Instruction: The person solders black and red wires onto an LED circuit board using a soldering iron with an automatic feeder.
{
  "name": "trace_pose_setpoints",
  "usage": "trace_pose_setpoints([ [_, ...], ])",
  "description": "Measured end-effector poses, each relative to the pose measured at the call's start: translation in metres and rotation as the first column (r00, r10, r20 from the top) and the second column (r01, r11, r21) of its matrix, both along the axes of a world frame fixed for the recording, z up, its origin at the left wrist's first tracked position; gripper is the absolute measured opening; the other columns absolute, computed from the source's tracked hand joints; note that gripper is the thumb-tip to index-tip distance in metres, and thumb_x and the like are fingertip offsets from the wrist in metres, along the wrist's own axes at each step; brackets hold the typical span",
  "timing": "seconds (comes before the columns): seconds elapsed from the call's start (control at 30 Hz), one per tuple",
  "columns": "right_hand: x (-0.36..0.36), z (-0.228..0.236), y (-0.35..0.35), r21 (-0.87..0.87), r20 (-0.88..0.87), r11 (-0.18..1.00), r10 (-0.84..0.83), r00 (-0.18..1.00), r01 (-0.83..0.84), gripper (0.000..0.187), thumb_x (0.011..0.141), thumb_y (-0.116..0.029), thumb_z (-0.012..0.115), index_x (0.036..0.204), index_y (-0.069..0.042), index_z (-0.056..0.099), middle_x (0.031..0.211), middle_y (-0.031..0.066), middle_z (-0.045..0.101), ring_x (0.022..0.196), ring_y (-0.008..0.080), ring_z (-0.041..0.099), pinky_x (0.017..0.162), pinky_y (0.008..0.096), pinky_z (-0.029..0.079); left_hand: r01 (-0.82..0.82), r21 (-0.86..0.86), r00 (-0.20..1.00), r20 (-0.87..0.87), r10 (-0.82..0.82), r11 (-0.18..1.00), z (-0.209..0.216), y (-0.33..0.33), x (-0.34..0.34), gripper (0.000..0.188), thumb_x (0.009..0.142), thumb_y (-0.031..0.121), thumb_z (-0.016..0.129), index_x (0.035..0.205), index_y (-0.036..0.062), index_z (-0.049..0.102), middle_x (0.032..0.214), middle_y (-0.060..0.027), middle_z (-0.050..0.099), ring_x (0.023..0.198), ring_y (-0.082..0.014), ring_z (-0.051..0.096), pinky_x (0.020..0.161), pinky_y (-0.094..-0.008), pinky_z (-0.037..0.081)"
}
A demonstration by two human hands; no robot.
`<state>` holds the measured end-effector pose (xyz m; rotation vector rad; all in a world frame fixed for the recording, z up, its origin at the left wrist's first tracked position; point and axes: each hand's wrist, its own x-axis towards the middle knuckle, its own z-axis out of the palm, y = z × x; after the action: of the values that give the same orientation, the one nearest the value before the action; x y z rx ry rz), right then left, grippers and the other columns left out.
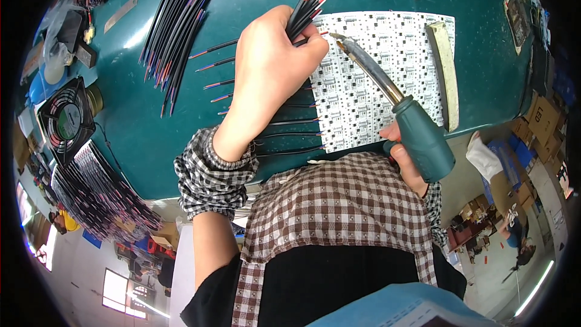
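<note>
While a green table bears a white rectangular circuit-board sheet, the right hand grips a green-handled soldering iron, the left hand black-sheathed wires; soldering seems underway, next calling for a steady red wire end.

Flat silvery metal strip on green surface. Black square-framed fan, left. Brown cardboard boxes, far right.

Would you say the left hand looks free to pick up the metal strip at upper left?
Probably not as things stand: the left hand holds a bundle of wires, and a wire pile lies between it and the metal strip.
</note>
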<state>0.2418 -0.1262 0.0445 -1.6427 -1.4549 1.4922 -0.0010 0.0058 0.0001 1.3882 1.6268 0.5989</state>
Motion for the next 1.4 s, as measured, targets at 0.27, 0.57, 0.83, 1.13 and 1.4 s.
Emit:
trace_pose_setpoints([
  [0.27,-0.004,-0.001,-0.001,0.01,-0.213,0.99,-0.134,0.968,0.14,0.071,0.082,-0.014,0.075,0.138,0.007,0.036,0.103,0.0143,0.067,0.103,0.024,0.064,0.092,0.0389,0.05,-0.009,0.003,1.0,0.012,0.009,1.0,0.0,-0.001,0.0,0.015,0.074,0.011,0.067,0.074,-0.002,0.059,0.058,0.0013,0.051,0.056,-0.0042,0.044,0.052,-0.0228,0.038],
  [0.57,-0.005,0.0,-0.003,-0.034,-0.175,0.989,-0.149,0.973,0.145,0.072,0.082,-0.01,0.074,0.14,0.007,0.034,0.106,0.0186,0.065,0.097,0.0251,0.067,0.087,0.038,0.054,-0.084,0.062,0.996,-0.004,0.084,0.995,0.002,-0.008,0.007,0.017,0.073,0.015,0.067,0.073,-0.0011,0.06,0.064,-0.0161,0.062,0.057,-0.0313,0.062,0.057,-0.0376,0.048],
  [0.83,-0.008,-0.002,0.0,-0.039,-0.22,0.984,-0.18,0.959,0.176,0.071,0.083,-0.009,0.073,0.14,0.007,0.034,0.106,0.0188,0.065,0.098,0.0243,0.066,0.089,0.0385,0.053,-0.101,0.107,0.995,0.001,0.102,0.989,-0.002,-0.009,0.006,0.016,0.073,0.014,0.067,0.073,-0.0009,0.06,0.062,-0.0145,0.061,0.054,-0.0294,0.061,0.055,-0.0367,0.048],
  [1.13,-0.007,-0.002,0.002,-0.026,-0.171,0.992,-0.127,0.977,0.124,0.068,0.083,-0.008,0.073,0.138,0.006,0.037,0.106,0.0176,0.066,0.097,0.0222,0.066,0.087,0.0364,0.053,-0.103,0.101,0.995,0.009,0.103,0.989,-0.001,-0.007,0.007,0.017,0.073,0.014,0.067,0.073,-0.0014,0.06,0.06,-0.0144,0.061,0.053,-0.0289,0.06,0.054,-0.0369,0.047],
  [1.4,-0.005,-0.004,0.003,-0.001,-0.149,0.996,-0.085,0.985,0.086,0.065,0.084,-0.008,0.071,0.137,0.007,0.038,0.103,0.0152,0.067,0.097,0.0207,0.066,0.088,0.0351,0.052,-0.116,0.136,0.993,0.022,0.114,0.984,-0.003,-0.008,0.008,0.017,0.073,0.013,0.067,0.071,-0.0012,0.058,0.058,-0.0137,0.059,0.051,-0.0285,0.059,0.053,-0.0369,0.047],
])
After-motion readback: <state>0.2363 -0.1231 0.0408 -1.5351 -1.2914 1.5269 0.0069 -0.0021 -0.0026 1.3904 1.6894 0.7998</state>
